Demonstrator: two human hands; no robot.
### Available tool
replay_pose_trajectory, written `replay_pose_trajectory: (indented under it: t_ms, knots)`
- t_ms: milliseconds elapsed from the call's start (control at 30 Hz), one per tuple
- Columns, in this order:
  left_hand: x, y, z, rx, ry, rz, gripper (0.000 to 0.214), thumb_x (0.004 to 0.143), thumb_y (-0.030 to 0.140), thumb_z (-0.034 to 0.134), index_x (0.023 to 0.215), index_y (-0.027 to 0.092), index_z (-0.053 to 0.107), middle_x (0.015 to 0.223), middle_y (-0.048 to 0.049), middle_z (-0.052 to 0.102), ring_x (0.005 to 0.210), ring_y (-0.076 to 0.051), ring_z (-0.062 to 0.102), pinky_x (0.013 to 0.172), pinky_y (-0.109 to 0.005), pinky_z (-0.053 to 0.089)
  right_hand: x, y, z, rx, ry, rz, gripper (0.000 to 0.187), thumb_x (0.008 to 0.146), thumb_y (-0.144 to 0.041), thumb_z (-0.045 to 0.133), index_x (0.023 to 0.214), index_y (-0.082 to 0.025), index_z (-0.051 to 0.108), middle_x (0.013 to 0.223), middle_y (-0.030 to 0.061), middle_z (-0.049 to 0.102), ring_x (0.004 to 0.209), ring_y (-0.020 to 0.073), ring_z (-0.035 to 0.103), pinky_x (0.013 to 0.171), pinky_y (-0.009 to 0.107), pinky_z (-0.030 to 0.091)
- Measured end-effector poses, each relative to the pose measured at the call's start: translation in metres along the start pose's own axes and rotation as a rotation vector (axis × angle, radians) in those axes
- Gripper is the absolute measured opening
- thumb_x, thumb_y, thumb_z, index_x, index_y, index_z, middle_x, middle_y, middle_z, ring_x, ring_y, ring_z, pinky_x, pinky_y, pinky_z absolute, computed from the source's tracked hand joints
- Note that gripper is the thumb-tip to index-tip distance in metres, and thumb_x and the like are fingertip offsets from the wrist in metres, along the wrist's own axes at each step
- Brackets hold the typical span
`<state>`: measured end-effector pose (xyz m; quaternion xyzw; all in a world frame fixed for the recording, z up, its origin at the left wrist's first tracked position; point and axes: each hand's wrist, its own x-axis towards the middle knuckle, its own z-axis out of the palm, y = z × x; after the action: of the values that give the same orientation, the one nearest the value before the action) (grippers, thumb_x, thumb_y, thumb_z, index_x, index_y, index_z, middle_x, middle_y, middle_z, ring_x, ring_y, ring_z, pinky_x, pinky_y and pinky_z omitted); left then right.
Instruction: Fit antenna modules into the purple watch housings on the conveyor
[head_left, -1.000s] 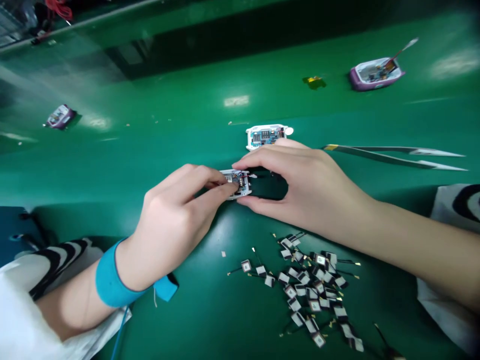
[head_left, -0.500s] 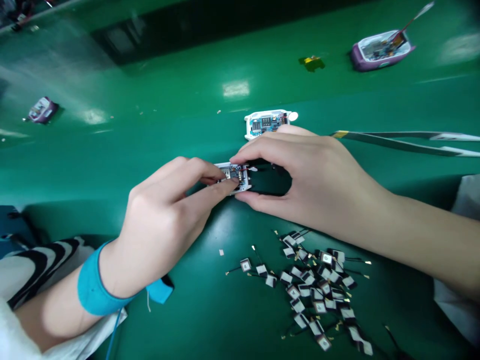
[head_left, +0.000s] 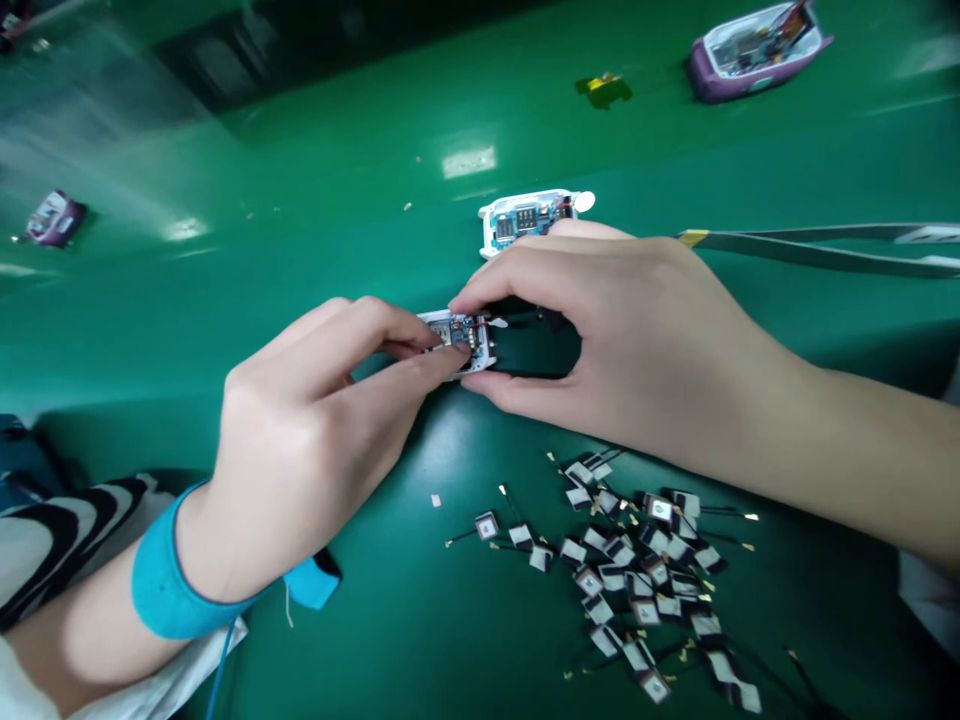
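A small white device shell with an exposed circuit board (head_left: 461, 338) lies on the green work surface (head_left: 315, 220) at the centre. My left hand (head_left: 315, 430), with a blue wrist strap (head_left: 161, 590), pinches its left end between thumb and fingers. My right hand (head_left: 630, 340) curls around its right end, thumb below and forefinger on top. A pile of several small square parts with thin wire tails (head_left: 637, 570) lies just below my right forearm.
A second open white device with a blue board (head_left: 525, 217) sits right behind my right hand. Tweezers (head_left: 825, 245) lie at the right. Purple-shelled devices rest at the far right (head_left: 757, 45) and far left (head_left: 52, 217). A yellow scrap (head_left: 604, 88) lies behind.
The view has drifted, so everything sits a little lower-left to upward in the picture. Both hands keep their grip on the white device; the fingers shift only slightly.
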<state>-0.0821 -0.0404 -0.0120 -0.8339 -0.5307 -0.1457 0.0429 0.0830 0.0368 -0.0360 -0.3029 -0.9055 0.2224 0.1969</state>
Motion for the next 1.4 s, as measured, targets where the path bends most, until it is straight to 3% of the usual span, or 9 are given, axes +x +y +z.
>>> replay_pose_trajectory:
  t_ms: [533, 933, 1100, 1267, 1400]
  knots:
    - [-0.001, -0.001, 0.001, -0.025, 0.029, 0.031, 0.015, 0.079, 0.013, 0.056, 0.091, 0.018, 0.063, 0.087, -0.0028, 0.059, 0.075, -0.010, 0.055, 0.059, -0.022, 0.041, -0.002, 0.001, 0.000, -0.032, 0.047, -0.074, 0.020, 0.072, -0.026, 0.056, 0.091, -0.019, 0.057, 0.089, -0.0035, 0.062, 0.086, 0.0167, 0.056, 0.065, 0.028, 0.043]
    - [0.000, 0.004, 0.001, -0.033, -0.009, -0.081, 0.015, 0.080, 0.015, 0.054, 0.090, 0.019, 0.064, 0.089, -0.0026, 0.060, 0.075, -0.012, 0.056, 0.063, -0.026, 0.043, -0.003, 0.001, 0.000, -0.050, 0.069, -0.077, 0.020, 0.071, -0.027, 0.058, 0.090, -0.019, 0.058, 0.085, -0.0027, 0.062, 0.079, 0.0142, 0.055, 0.061, 0.025, 0.041]
    - [0.000, 0.002, 0.001, -0.015, 0.019, -0.019, 0.013, 0.080, 0.014, 0.054, 0.088, 0.019, 0.064, 0.087, -0.0032, 0.060, 0.073, -0.012, 0.054, 0.060, -0.024, 0.042, -0.004, 0.002, -0.001, -0.045, 0.061, -0.107, 0.024, 0.073, -0.028, 0.057, 0.094, -0.016, 0.055, 0.087, -0.0004, 0.061, 0.082, 0.0147, 0.055, 0.065, 0.026, 0.044]
    - [0.001, 0.002, 0.002, -0.058, -0.003, -0.079, 0.016, 0.085, 0.023, 0.048, 0.084, 0.022, 0.063, 0.082, -0.0010, 0.060, 0.073, -0.012, 0.056, 0.060, -0.025, 0.045, -0.009, 0.005, -0.009, 0.145, 0.097, -0.069, 0.017, 0.087, -0.023, 0.033, 0.098, -0.018, 0.045, 0.104, 0.0029, 0.052, 0.096, 0.0117, 0.051, 0.085, 0.029, 0.044]
    - [0.002, 0.001, 0.004, -0.089, 0.026, -0.084, 0.017, 0.085, 0.025, 0.048, 0.082, 0.022, 0.064, 0.080, -0.0007, 0.061, 0.072, -0.012, 0.057, 0.060, -0.024, 0.047, -0.011, 0.010, -0.021, 0.057, 0.069, -0.113, 0.025, 0.089, -0.025, 0.031, 0.095, -0.019, 0.054, 0.093, 0.0030, 0.051, 0.095, 0.0126, 0.051, 0.082, 0.029, 0.046]
